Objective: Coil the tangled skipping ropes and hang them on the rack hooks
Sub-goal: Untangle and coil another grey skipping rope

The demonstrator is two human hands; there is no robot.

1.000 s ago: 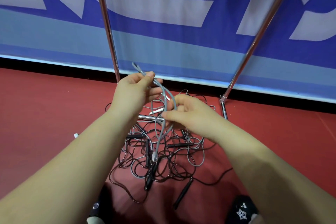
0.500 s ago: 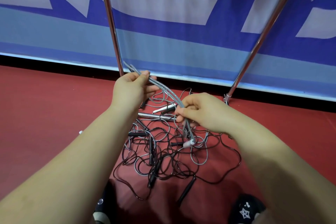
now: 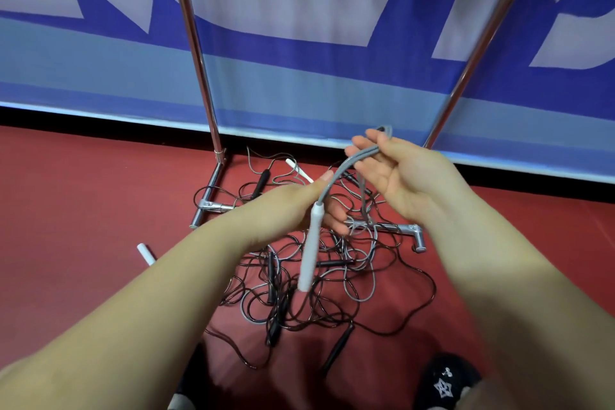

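Since a second ago, gathered grey rope [image 3: 346,165] passed from left hand [image 3: 293,206] into right hand [image 3: 396,173], whose loosely curled fingers pinch it above the tangled pile [image 3: 309,289], left pinching below, white handle [image 3: 309,250] dangling — one coil nearly ready for hanging.

red floor [image 3: 83,210], blue-white banner [image 3: 299,43]

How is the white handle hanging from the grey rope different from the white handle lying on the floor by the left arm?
The hanging white handle dangles upright in the air from the grey rope, which both hands hold; the floor handle lies flat on the red floor, touched by nobody. The hanging one shows fully; the floor one is partly hidden behind the left arm. Both are white.
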